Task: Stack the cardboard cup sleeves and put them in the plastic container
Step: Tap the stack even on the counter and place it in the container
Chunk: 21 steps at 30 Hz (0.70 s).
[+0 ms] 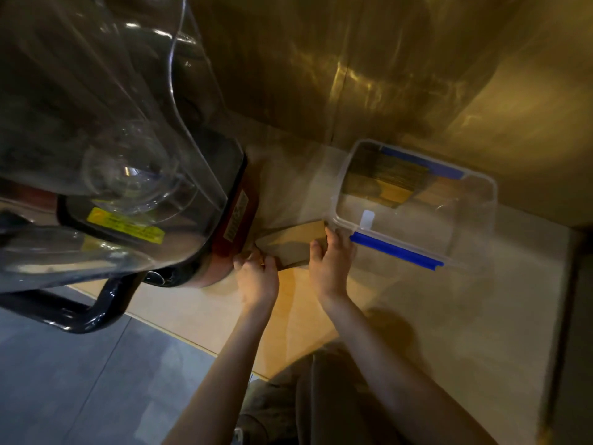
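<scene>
A flat stack of brown cardboard cup sleeves (293,242) lies on the counter between the blender and the container. My left hand (256,274) grips its left end and my right hand (332,258) grips its right end. Just to the right stands the clear plastic container (449,252) with blue clip edges. More brown sleeves (385,181) lie inside it at its far end.
A large blender (134,175) with a clear cover, red base and black handle fills the left side, touching my left hand. A shiny metal wall (353,75) rises behind the beige counter (417,316). Grey floor (80,380) lies below the counter edge.
</scene>
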Available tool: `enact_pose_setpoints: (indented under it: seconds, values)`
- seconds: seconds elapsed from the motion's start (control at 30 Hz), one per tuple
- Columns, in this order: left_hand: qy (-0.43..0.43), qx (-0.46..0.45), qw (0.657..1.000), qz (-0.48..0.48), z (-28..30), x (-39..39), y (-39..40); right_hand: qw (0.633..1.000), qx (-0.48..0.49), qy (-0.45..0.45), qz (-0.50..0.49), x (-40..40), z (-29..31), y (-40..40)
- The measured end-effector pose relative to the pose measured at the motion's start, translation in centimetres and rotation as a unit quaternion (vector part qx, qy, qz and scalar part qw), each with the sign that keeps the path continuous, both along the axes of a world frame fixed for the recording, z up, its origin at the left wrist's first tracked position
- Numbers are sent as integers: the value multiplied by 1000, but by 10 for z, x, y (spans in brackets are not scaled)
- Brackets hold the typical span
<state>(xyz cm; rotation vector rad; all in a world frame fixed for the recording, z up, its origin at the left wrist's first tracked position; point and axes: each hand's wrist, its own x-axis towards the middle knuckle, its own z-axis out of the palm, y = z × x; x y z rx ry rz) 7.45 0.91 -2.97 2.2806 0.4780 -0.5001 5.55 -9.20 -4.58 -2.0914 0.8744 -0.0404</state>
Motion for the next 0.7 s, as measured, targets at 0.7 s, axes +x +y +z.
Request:
enact_pose_setpoints:
  seconds: [0.7]
  values:
    - [24, -60, 998, -7, -22, 9, 2, 985, 170, -5, 22, -2, -16, -8]
